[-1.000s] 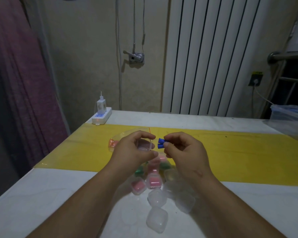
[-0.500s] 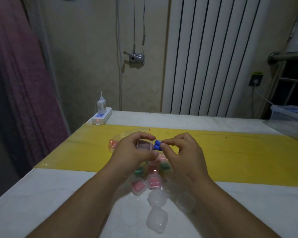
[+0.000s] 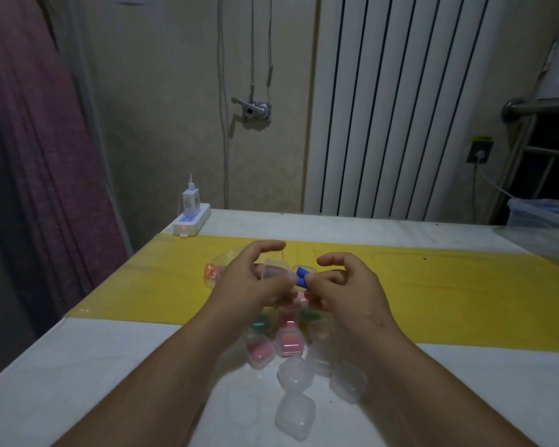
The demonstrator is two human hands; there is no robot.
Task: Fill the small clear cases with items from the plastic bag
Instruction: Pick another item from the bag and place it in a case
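My left hand (image 3: 252, 279) holds a small clear case (image 3: 273, 269) above the table, its lid open. My right hand (image 3: 342, 285) pinches blue items (image 3: 301, 276) right at the case's right edge, touching it. Below my hands lie several small cases: some hold pink items (image 3: 289, 341), some green ones (image 3: 261, 322), and empty clear cases (image 3: 295, 414) sit nearer to me. The plastic bag (image 3: 215, 272) with coloured items lies on the yellow strip behind my left hand, mostly hidden.
The white table (image 3: 78, 382) has a yellow strip (image 3: 465, 285) across it. A white power strip with a charger (image 3: 191, 217) sits at the back left corner. A plastic container (image 3: 542, 217) stands at the right edge. A radiator lines the back wall.
My right hand moved left with the blue items, from a gap apart to touching the case in my left hand. Its index finger has lifted.
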